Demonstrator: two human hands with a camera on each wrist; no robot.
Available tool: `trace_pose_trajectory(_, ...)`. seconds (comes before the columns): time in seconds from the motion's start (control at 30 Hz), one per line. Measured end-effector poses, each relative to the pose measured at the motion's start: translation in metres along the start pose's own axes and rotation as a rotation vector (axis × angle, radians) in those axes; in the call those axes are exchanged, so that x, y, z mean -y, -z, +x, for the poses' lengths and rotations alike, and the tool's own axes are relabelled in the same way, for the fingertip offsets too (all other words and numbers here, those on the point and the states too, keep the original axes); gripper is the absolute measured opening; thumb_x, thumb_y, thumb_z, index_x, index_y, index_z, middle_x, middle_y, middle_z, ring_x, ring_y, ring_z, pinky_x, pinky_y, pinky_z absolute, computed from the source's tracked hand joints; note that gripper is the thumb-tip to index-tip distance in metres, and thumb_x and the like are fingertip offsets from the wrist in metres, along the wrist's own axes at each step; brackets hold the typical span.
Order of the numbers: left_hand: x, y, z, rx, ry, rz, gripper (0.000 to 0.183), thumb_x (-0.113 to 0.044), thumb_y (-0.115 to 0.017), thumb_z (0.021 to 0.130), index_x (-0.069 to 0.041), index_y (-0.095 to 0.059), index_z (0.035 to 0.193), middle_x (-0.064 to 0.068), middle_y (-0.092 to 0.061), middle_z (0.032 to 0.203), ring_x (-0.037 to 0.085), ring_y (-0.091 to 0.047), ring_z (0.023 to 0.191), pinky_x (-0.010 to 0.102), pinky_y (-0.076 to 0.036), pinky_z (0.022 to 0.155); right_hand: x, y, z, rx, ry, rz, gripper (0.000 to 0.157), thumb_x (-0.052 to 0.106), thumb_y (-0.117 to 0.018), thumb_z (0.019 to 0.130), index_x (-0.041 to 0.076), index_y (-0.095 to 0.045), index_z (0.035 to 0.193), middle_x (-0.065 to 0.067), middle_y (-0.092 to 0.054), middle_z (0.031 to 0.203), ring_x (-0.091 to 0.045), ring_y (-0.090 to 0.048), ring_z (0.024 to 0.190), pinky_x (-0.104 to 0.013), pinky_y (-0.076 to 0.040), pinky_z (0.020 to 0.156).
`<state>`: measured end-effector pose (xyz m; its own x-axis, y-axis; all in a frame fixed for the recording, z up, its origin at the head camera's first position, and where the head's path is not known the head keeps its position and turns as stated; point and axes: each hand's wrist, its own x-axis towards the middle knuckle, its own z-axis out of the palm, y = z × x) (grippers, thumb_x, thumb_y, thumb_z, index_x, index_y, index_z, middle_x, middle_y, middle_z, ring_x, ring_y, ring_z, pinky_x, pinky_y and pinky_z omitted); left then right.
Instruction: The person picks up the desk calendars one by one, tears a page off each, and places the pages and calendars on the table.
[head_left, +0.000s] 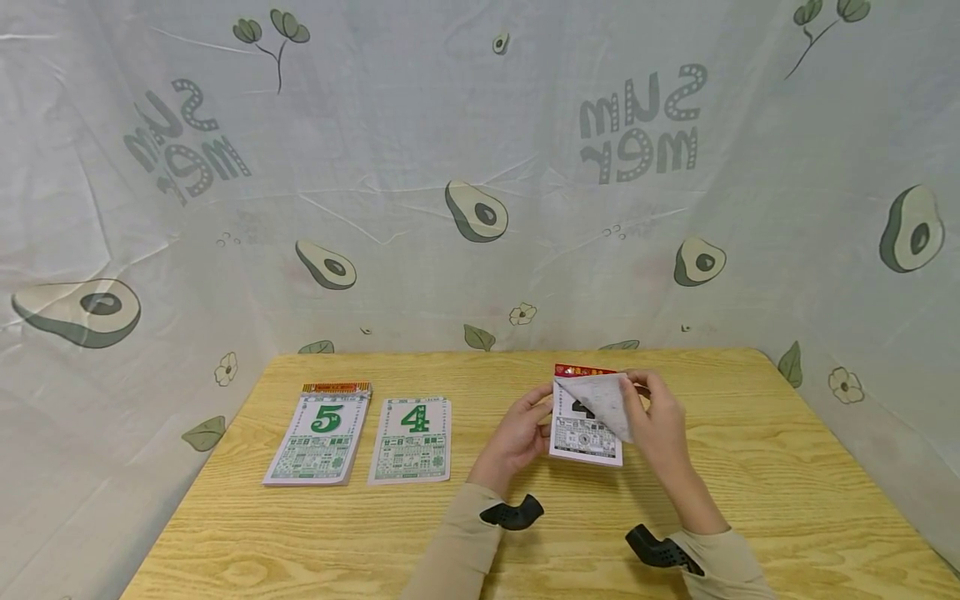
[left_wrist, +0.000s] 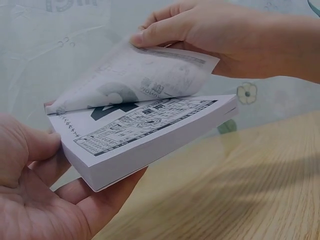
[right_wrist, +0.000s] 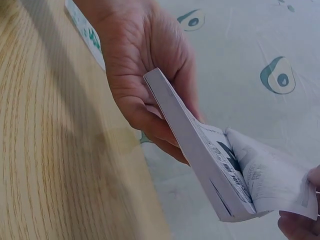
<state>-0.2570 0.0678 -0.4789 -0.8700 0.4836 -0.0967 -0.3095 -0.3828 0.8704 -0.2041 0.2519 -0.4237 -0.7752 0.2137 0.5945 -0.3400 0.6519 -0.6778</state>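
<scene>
A thick tear-off calendar (head_left: 585,442) with a red header strip is held up off the table by my left hand (head_left: 517,437), thumb on its left edge and fingers beneath. The right hand (head_left: 660,425) pinches the top page (head_left: 600,396) near its corner, and that page is peeled up and folded back diagonally. Under it a black 4 shows in part on the sheet below. In the left wrist view the lifted page (left_wrist: 140,75) still meets the pad (left_wrist: 150,135) at the upper left. The right wrist view shows the pad's thick side (right_wrist: 185,130).
To the left on the wooden table (head_left: 315,542) lies another calendar pad (head_left: 318,442) with a green 5 and a red-yellow header. Beside it is a loose sheet (head_left: 410,442) with a green 4. A printed cloth (head_left: 405,125) hangs behind the table.
</scene>
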Motion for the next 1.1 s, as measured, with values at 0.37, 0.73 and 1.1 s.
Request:
trace_pose_trajectory(0.37,0.0,-0.005,-0.003,0.009,0.005,0.021,0.038,-0.014,-0.04,0.105,-0.014,-0.049,0.142,-0.001,-0.068,0.099,0.011,-0.068,0.074,0.03,-0.055,0.063,-0.003,0.008,0.002,-0.009,-0.073,-0.032,0.024,0.014,-0.052,0.101,-0.008,-0.058,0.106,-0.026,-0.065,0.102,-0.039,-0.064,0.098,0.003,-0.035,0.081)
trace_pose_trajectory(0.73,0.003,-0.006,-0.003,0.023,0.007,0.06,0.038,-0.015,-0.041,0.105,-0.015,-0.05,0.142,-0.001,-0.069,0.098,0.01,-0.068,0.073,0.029,-0.055,0.063,-0.004,0.012,0.005,-0.004,-0.127,-0.044,0.025,0.016,-0.051,0.101,-0.007,-0.058,0.109,-0.025,-0.065,0.104,-0.036,-0.063,0.096,0.002,-0.033,0.077)
trace_pose_trajectory(1.1,0.005,-0.006,-0.001,0.023,0.004,0.061,0.037,-0.014,-0.042,0.104,-0.013,-0.051,0.14,0.003,-0.07,0.1,0.01,-0.068,0.071,0.03,-0.055,0.064,-0.002,0.015,0.005,-0.03,-0.133,-0.063,0.021,0.015,-0.054,0.1,-0.005,-0.059,0.106,-0.021,-0.066,0.098,-0.001,-0.049,0.08,-0.001,-0.036,0.07)
